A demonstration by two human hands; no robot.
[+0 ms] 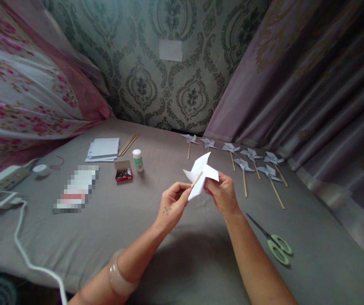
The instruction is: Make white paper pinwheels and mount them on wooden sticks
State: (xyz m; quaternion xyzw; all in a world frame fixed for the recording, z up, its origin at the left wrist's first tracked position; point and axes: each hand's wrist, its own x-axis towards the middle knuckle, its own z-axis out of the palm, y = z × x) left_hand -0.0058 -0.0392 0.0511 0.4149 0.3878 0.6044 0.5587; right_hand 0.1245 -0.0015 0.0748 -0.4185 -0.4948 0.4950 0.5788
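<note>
Holding paper pinwheel point(201, 174) w/ both hands

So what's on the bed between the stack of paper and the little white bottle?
In the head view, a small red box sits open between the stack of paper and the little white bottle, close beside the bottle, with small dark bits inside.

You have one view only, from the camera on your head, looking forward and down across the bed point(106, 220) toward the patterned wall point(169, 84). It sits close above your forearms, so both hands fill the middle. Floral bedding point(20, 97) edges the left, a curtain point(312, 93) the right; the corners look bent, probably by a wide lens.
</note>
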